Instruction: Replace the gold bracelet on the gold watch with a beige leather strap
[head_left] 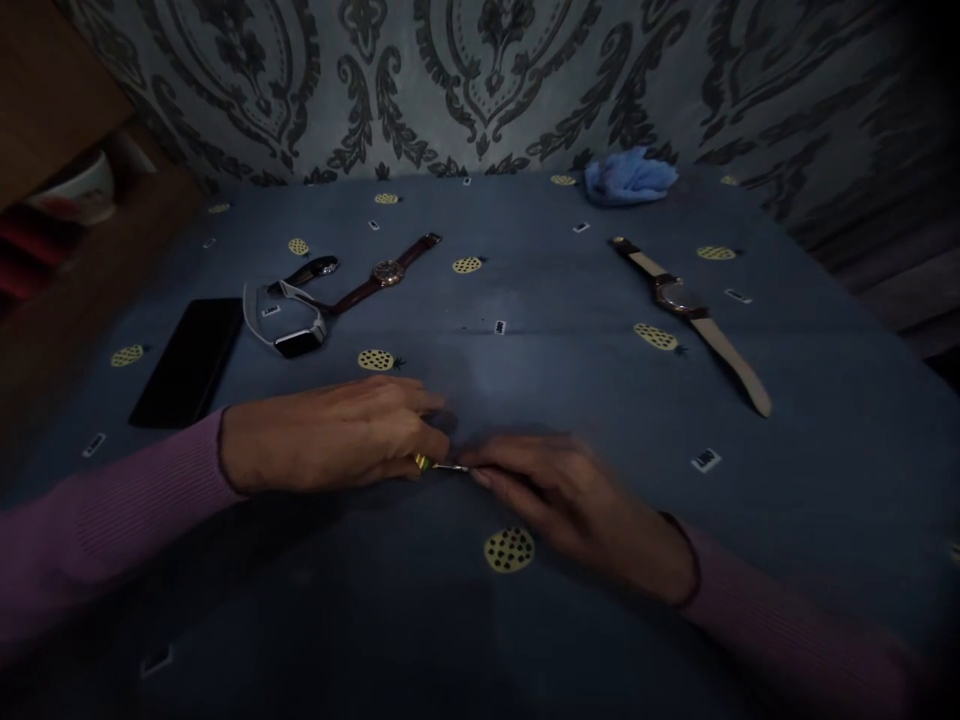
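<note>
My left hand [337, 435] is closed around the yellow-and-green handle of a small screwdriver [451, 467]. Its thin metal shaft points right, to the fingertips of my right hand [585, 500]. There my thumb and forefinger are pinched at the shaft's end; whether a smaller piece sits between them is hidden. Both hands are low over the blue tablecloth [600, 620]. Beyond my right hand a wristwatch with a pale-lined strap [679, 297] lies stretched out. A smartwatch with a white band [298, 343] is just behind my left hand.
A black phone [187, 360] lies at the left. A watch with a brown strap [388, 272] and a black watch [319, 267] are near the smartwatch. At the back right is a crumpled blue cloth [631, 177]. A patterned wall [480, 90] bounds the table; a wooden shelf holds a bowl [86, 190].
</note>
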